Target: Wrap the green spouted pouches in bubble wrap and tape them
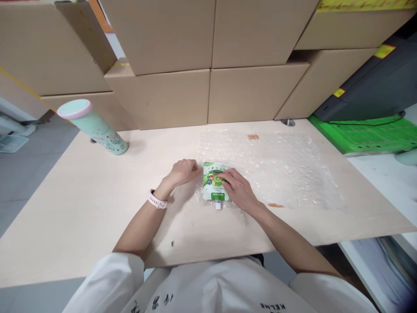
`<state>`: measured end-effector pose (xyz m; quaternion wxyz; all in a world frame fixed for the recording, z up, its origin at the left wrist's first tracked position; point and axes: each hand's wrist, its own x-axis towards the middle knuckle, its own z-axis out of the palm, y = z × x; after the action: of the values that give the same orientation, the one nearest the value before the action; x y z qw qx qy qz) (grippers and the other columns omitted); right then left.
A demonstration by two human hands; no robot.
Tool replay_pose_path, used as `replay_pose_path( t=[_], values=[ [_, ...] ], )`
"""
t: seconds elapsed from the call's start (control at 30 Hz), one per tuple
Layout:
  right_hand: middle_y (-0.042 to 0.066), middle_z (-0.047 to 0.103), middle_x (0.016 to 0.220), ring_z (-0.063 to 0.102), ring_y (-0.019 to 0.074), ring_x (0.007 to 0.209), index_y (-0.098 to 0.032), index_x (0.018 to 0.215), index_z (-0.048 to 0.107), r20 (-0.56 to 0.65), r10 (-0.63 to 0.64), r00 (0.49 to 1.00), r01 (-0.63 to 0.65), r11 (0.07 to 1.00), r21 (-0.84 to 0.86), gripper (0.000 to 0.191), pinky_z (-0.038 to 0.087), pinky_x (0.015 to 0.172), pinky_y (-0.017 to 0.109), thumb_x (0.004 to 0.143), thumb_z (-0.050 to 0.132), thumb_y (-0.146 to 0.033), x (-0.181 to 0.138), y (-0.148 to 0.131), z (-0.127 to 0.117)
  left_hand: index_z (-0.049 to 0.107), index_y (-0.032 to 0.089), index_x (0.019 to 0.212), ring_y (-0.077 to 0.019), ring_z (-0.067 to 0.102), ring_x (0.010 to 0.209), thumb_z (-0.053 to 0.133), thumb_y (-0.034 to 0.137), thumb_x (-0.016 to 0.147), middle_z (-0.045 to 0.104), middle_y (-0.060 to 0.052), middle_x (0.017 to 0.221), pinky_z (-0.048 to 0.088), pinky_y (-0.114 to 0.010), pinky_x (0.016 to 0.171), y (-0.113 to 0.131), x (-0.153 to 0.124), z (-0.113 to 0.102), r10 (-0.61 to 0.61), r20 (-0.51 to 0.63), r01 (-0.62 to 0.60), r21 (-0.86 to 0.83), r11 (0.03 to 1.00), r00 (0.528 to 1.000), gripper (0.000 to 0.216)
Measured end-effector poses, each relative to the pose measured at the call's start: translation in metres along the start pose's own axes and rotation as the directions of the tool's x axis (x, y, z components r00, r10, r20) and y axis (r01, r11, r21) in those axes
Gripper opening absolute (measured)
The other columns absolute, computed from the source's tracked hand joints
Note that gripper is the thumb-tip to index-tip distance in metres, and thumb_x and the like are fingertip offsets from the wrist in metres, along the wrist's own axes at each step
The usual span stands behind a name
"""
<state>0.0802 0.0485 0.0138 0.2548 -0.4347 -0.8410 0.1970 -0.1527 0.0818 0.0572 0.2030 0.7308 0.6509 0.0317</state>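
Observation:
A green and white food pouch [213, 180] with fruit pictures lies flat on the left end of a sheet of clear bubble wrap [286, 169]. Its white spout cap [218, 205] points toward me. My right hand [239, 188] rests on the pouch's right side, fingers stretched over its front and not gripping it. Just left of the pouch, my left hand [184, 171] is closed, its curled fingers pinching at the left edge of the bubble wrap. A pale pink band [157, 200] circles my left wrist.
A mint tumbler [97, 126] with a pink rim stands at the table's left. Stacked cardboard boxes [176, 98] line the back edge. At right are a green plastic crate [374, 134] and a dark grey case [368, 82]. Orange tape bits [253, 137] show on the bubble wrap.

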Motion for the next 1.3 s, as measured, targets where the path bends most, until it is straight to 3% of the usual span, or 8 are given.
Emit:
replay_pose_path(
  t=[0.23, 0.4, 0.67, 0.77, 0.9, 1.07, 1.2, 1.3],
  values=[
    [0.008, 0.058, 0.112, 0.059, 0.0213, 0.102, -0.025, 0.122, 0.061, 0.016, 0.010, 1.000, -0.010, 1.000, -0.013, 0.034, 0.051, 0.079, 0.033, 0.096, 0.041, -0.015, -0.001, 0.002, -0.001, 0.060, 0.019, 0.083, -0.0138, 0.063, 0.060, 0.055, 0.032, 0.084, 0.069, -0.001, 0.071, 0.044, -0.024, 0.058, -0.007, 0.002, 0.005, 0.075, 0.059, -0.055, -0.290, 0.955, 0.995, 0.013],
    [0.007, 0.060, 0.113, 0.060, 0.0204, 0.100, -0.026, 0.119, 0.062, 0.024, 0.016, 1.000, -0.017, 0.999, 0.028, 0.033, 0.050, 0.079, 0.033, 0.096, 0.041, -0.017, 0.000, -0.002, -0.004, 0.051, 0.018, 0.072, -0.0103, 0.056, 0.049, 0.059, 0.025, 0.080, 0.057, 0.003, 0.055, 0.041, -0.021, 0.048, -0.001, -0.001, 0.004, 0.089, 0.165, 0.048, -0.678, 0.734, 0.982, 0.013],
    [0.005, 0.063, 0.113, 0.064, 0.0162, 0.085, -0.026, 0.113, 0.061, 0.043, 0.068, 0.997, -0.076, 0.966, 0.246, 0.024, 0.051, 0.079, 0.031, 0.095, 0.045, -0.023, 0.000, -0.010, -0.012, 0.056, 0.015, 0.073, -0.0062, 0.053, 0.046, 0.064, 0.022, 0.080, 0.056, 0.004, 0.056, 0.043, -0.020, 0.049, 0.019, -0.011, -0.010, 0.136, 0.151, 0.069, -0.877, 0.476, 0.979, 0.013],
    [0.005, 0.064, 0.111, 0.065, 0.0163, 0.086, -0.025, 0.111, 0.060, 0.056, 0.107, 0.993, -0.120, 0.939, 0.322, 0.021, 0.051, 0.077, 0.031, 0.094, 0.048, -0.027, 0.000, -0.010, -0.013, 0.058, 0.014, 0.077, -0.0090, 0.058, 0.051, 0.066, 0.028, 0.081, 0.060, 0.001, 0.060, 0.047, -0.023, 0.053, 0.025, -0.015, -0.012, 0.159, 0.142, 0.068, -0.915, 0.399, 0.977, 0.017],
    [0.004, 0.066, 0.099, 0.064, 0.0168, 0.084, -0.022, 0.106, 0.060, 0.061, 0.196, 0.979, -0.203, 0.873, 0.443, 0.019, 0.051, 0.073, 0.030, 0.092, 0.050, -0.029, 0.001, -0.004, -0.014, 0.065, 0.013, 0.101, -0.0143, 0.067, 0.077, 0.066, 0.032, 0.084, 0.070, -0.005, 0.084, 0.053, -0.031, 0.077, 0.033, -0.021, -0.009, 0.278, 0.074, -0.014, -0.953, 0.303, 0.958, 0.025],
    [0.002, 0.067, 0.082, 0.063, 0.0171, 0.073, -0.018, 0.093, 0.065, 0.103, 0.259, 0.960, -0.263, 0.720, 0.642, 0.016, 0.049, 0.065, 0.028, 0.081, 0.059, -0.028, 0.003, 0.016, -0.020, 0.062, 0.019, 0.122, -0.0215, 0.060, 0.115, 0.056, 0.029, 0.092, 0.065, -0.011, 0.125, 0.047, -0.039, 0.099, 0.046, -0.032, 0.001, 0.468, -0.075, -0.304, -0.847, 0.436, 0.880, 0.031],
    [0.002, 0.067, 0.072, 0.063, 0.0197, 0.069, -0.016, 0.077, 0.069, 0.198, 0.262, 0.944, -0.322, 0.618, 0.718, 0.016, 0.050, 0.063, 0.030, 0.068, 0.072, -0.029, 0.003, 0.029, -0.024, 0.056, 0.027, 0.132, -0.0251, 0.045, 0.131, 0.055, 0.029, 0.094, 0.053, -0.008, 0.144, 0.039, -0.045, 0.107, 0.059, -0.037, 0.026, 0.620, -0.159, -0.600, -0.517, 0.611, 0.768, 0.038],
    [0.002, 0.067, 0.068, 0.063, 0.0200, 0.066, -0.015, 0.072, 0.070, 0.310, 0.270, 0.912, -0.411, 0.582, 0.702, 0.017, 0.049, 0.060, 0.030, 0.066, 0.071, -0.031, 0.002, 0.035, -0.026, 0.051, 0.028, 0.137, -0.0297, 0.038, 0.136, 0.055, 0.034, 0.094, 0.042, -0.007, 0.153, 0.035, -0.049, 0.107, 0.064, -0.037, 0.047, 0.647, -0.128, -0.653, -0.285, 0.702, 0.751, 0.044]
  ],
)
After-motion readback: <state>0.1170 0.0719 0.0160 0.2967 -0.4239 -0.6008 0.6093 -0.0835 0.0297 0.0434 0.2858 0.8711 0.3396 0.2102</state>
